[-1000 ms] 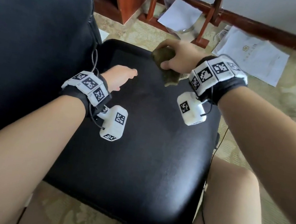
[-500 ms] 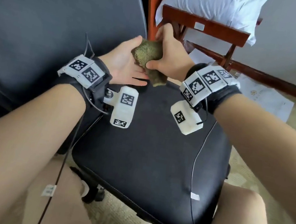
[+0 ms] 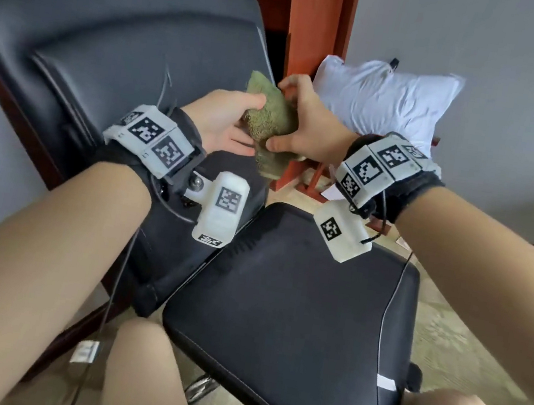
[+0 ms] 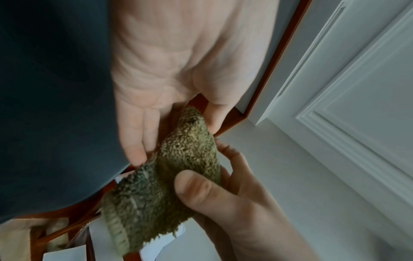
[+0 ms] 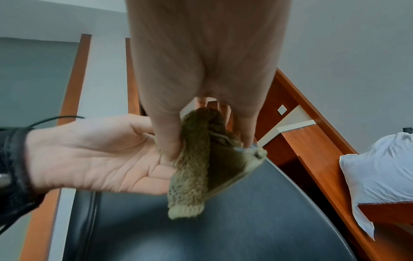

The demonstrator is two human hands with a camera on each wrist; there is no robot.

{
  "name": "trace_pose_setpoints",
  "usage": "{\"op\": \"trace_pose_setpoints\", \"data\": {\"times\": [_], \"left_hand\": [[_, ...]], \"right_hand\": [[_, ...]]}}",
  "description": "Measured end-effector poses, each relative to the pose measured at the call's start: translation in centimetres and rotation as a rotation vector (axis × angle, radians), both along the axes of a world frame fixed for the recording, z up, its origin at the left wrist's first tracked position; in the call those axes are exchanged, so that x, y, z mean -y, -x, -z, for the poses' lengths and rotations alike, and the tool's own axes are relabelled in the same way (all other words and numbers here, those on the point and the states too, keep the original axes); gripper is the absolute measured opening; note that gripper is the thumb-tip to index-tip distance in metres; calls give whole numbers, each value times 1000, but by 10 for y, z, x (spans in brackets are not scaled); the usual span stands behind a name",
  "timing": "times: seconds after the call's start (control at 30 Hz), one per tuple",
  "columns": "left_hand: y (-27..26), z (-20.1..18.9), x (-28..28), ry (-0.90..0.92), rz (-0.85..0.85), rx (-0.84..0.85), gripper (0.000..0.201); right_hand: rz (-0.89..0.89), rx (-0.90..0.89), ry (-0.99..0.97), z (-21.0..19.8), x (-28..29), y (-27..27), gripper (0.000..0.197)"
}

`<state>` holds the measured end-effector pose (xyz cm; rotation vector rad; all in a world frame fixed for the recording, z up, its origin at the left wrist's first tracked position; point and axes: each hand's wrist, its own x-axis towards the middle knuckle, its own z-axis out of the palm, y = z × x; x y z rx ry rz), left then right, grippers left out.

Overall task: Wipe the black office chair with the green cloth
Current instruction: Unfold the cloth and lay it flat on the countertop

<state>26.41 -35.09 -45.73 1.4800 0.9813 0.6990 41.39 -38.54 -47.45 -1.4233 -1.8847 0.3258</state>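
The black office chair shows its backrest [image 3: 126,42] at upper left and its seat [image 3: 297,293] below the hands. A folded green cloth [image 3: 268,115] hangs in the air by the backrest's right edge, held from both sides. My right hand [image 3: 310,132] grips it, thumb in front and fingers behind. My left hand [image 3: 225,123] lies palm up under it, with the thumb laid over its top. In the left wrist view the cloth [image 4: 156,190] sits between my left hand [image 4: 167,70] and right hand [image 4: 223,203]. The right wrist view shows the cloth [image 5: 192,169] above the chair [image 5: 223,220].
A white pillow [image 3: 378,97] rests on a red-brown wooden frame right of the hands. A red-brown wooden cabinet [image 3: 314,18] stands behind the chair. My knees [image 3: 143,374] flank the seat's front. Patterned carpet [image 3: 453,334] lies to the right.
Both hands have risen from over the seat to the backrest's edge. My left hand came up under the cloth, and its thumb now lies over the top.
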Motion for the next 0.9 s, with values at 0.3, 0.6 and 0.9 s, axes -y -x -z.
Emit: {"op": "trace_pose_setpoints", "data": {"times": [0.3,0.6,0.9], "left_hand": [[30,-36,4,-139,-72,-24,37],[30,-96,-63,-248,-200,-81,20],[2,-206,-136,-111,-211,-131,25]], "right_hand": [[12,-292,224,-34,0,13,64],[-42,-450,314,-81,-74,21,54],[-16,-614,390,-190,-148,2,50]]}}
